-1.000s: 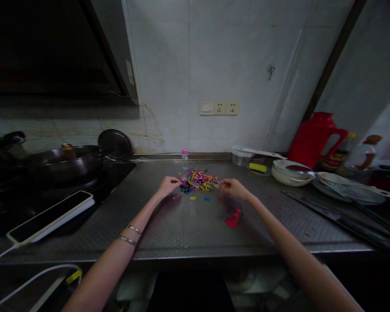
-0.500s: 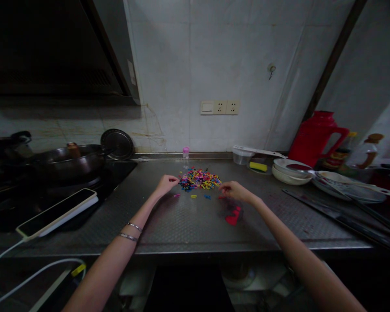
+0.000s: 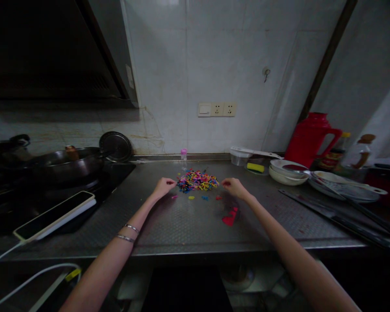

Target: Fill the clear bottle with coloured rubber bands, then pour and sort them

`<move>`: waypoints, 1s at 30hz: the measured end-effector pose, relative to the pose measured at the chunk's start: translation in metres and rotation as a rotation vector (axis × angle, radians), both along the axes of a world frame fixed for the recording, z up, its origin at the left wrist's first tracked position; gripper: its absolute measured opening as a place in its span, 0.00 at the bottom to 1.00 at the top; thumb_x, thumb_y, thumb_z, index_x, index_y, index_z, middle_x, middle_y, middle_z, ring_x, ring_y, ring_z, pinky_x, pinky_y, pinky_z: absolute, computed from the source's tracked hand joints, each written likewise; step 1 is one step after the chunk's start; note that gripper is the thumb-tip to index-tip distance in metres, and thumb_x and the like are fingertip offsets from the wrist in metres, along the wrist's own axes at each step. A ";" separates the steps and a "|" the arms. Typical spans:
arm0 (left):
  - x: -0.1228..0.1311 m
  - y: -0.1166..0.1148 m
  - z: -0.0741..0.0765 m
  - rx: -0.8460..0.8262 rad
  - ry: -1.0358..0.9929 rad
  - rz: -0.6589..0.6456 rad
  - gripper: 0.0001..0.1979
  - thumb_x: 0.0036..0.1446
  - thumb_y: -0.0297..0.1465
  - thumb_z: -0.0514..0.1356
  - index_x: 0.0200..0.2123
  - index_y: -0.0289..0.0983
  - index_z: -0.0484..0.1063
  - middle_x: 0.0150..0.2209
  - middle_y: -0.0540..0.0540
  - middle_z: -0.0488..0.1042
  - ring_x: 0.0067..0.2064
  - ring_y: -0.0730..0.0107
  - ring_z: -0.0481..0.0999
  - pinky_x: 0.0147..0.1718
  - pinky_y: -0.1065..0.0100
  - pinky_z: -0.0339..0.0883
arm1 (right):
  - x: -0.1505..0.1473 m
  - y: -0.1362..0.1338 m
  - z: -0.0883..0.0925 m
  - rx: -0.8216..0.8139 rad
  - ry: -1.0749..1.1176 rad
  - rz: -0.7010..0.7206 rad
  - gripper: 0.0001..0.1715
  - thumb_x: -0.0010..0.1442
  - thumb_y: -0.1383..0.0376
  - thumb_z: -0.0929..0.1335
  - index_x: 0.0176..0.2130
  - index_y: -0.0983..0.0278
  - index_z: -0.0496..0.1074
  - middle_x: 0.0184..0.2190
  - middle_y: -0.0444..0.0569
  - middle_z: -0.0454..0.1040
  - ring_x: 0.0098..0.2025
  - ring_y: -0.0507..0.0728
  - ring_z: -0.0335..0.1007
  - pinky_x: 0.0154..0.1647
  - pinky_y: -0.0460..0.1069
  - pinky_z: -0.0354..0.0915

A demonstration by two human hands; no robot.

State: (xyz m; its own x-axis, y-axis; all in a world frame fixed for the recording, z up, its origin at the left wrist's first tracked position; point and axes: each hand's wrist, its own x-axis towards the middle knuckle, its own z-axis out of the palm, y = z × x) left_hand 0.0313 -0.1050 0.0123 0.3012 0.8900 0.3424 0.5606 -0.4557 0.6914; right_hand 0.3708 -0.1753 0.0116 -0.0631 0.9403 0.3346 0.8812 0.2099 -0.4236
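A heap of tiny multicoloured bands (image 3: 198,180), which look like small rubber hair ties, lies on the metal counter (image 3: 182,229). My left hand (image 3: 165,185) rests at the heap's left edge, its thumb and fingers pinched together. At the right edge is my right hand (image 3: 233,186), with fingers curled and closed. Anything between the fingers of either hand is too small to make out. In front of the heap sit a pink piece (image 3: 174,197), a yellow piece (image 3: 191,197), a blue piece (image 3: 205,198) and a red piece (image 3: 218,198), in a row.
A red shape (image 3: 230,216) lies nearer me. Behind the heap stands a pink-capped clear bottle (image 3: 183,159). To the right are a yellow sponge (image 3: 255,167), stacked bowls (image 3: 287,177), a knife (image 3: 338,221) and a red thermos (image 3: 310,141). A phone (image 3: 55,216) and pan (image 3: 65,167) are left.
My right hand has lifted away from the red piece, which now lies uncovered in the row, and moved slightly up beside the heap. My left hand stays about the same. The view has shifted slightly.
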 end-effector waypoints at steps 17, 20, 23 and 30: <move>-0.001 -0.001 -0.005 0.014 0.068 -0.042 0.13 0.45 0.33 0.56 0.29 0.33 0.77 0.29 0.44 0.78 0.32 0.65 0.74 0.35 0.69 0.64 | -0.023 0.013 -0.010 -0.091 -0.114 -0.168 0.11 0.55 0.60 0.65 0.33 0.62 0.74 0.34 0.52 0.75 0.36 0.56 0.70 0.30 0.45 0.59; -0.002 0.000 -0.006 0.018 0.070 -0.040 0.13 0.45 0.34 0.56 0.30 0.33 0.77 0.29 0.45 0.78 0.33 0.65 0.74 0.35 0.68 0.64 | -0.021 0.013 -0.010 -0.075 -0.111 -0.178 0.11 0.55 0.61 0.64 0.33 0.62 0.74 0.35 0.52 0.75 0.37 0.56 0.70 0.31 0.44 0.59; -0.002 0.001 -0.007 0.027 0.074 -0.046 0.13 0.45 0.33 0.56 0.30 0.33 0.77 0.30 0.44 0.78 0.33 0.65 0.75 0.35 0.69 0.64 | -0.016 0.015 -0.010 -0.063 -0.072 -0.165 0.11 0.55 0.62 0.64 0.35 0.63 0.74 0.34 0.52 0.75 0.36 0.55 0.70 0.31 0.44 0.59; 0.001 -0.001 -0.007 0.057 0.085 -0.071 0.13 0.47 0.33 0.55 0.30 0.32 0.77 0.30 0.44 0.77 0.32 0.67 0.74 0.35 0.69 0.64 | -0.005 0.017 0.000 0.023 0.046 -0.041 0.13 0.51 0.67 0.63 0.29 0.69 0.76 0.28 0.54 0.77 0.30 0.54 0.69 0.31 0.43 0.60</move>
